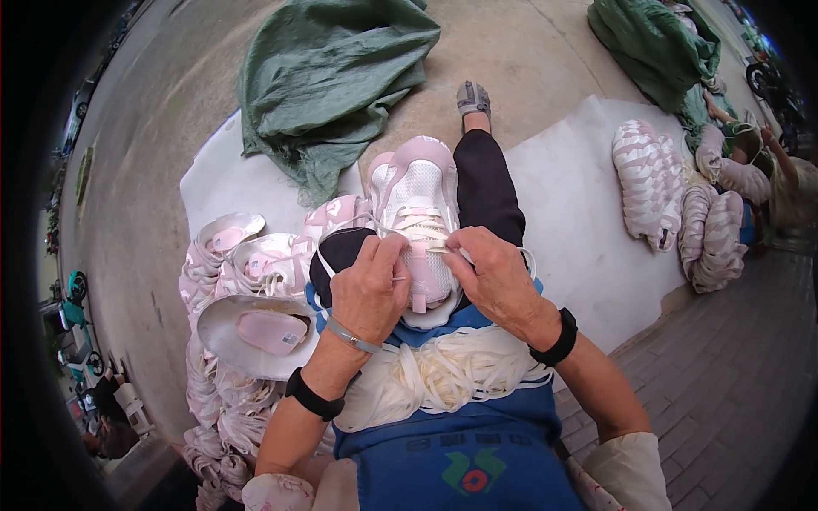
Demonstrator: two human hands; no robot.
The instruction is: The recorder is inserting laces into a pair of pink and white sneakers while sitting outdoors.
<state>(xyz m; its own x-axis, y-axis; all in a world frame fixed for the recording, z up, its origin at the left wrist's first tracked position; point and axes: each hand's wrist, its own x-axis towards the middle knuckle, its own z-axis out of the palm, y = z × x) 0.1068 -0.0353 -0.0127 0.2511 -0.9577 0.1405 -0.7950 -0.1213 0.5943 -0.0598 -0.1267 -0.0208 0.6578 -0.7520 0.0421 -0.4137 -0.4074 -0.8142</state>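
Both hands pinched a white lace: the left hand (368, 288) and the right hand (494, 277) held it over a pink shoe (417, 223). The shoe lay on the lap, toe pointing away, above a lace bundle (434, 375).

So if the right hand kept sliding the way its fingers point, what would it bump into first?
Probably the left hand. The right hand points leftward across the pink and white shoe, which it already touches at the laces; depth is hard to judge.
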